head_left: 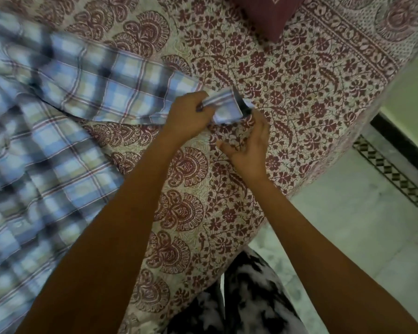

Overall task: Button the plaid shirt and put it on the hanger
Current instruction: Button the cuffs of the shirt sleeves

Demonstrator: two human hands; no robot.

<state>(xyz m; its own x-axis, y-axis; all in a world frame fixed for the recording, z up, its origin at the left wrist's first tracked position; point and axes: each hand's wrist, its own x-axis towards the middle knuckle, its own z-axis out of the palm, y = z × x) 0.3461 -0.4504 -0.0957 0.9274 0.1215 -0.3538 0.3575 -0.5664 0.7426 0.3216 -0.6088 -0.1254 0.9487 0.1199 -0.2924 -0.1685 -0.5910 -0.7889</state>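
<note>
Fingers [196, 99] of my left hand [186, 116] pinched the one cuff [227, 109]; on my right hand [249, 145] they were spread, holding nothing. The one plaid shirt [58, 116] was blurry and cut off at the left.

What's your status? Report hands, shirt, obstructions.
Left hand grips sleeve cuff; right hand open beside cuff. Plaid shirt spread on bedspread. No hanger in view; nothing blocking the hands.
</note>
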